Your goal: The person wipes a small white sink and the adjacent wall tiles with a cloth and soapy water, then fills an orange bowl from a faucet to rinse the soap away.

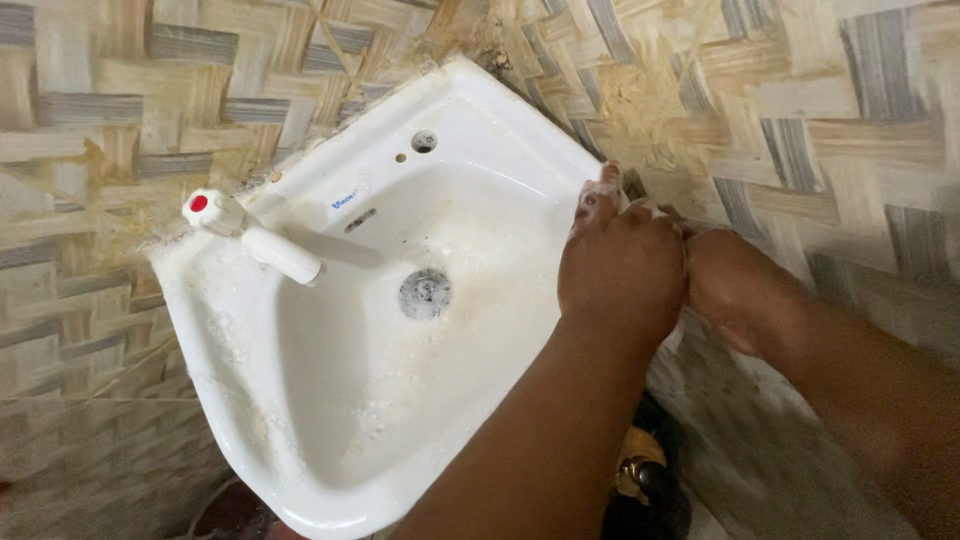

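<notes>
A woven wall (830, 130) of pale and grey interlaced strips fills the whole background, stained brown just above the basin's far edge. One white ceramic sink (250, 400) is fixed against it, seen tilted in the head view; its bowl is flecked with soap suds and grime, and its lower rim is cut off by the frame's bottom edge. Two forearms enter from the lower right, both blurred. The two hands meet over the sink's right rim: the left hand (620, 270) lies in front, back upward, fingers curled and pressed against the right hand (735, 290), which is mostly hidden behind it. White lather (640, 207) shows between them at the fingertips; whether they hold anything else there cannot be made out. One white tap (255, 240) with a red dot on its cap sits on the sink's left rim, its spout pointing over the bowl. One round drain (425, 294) lies at the bowl's middle, foamy. Two small holes (423, 142) pierce the back ledge. A dark object (645, 490) below the arms is too unclear to identify.
</notes>
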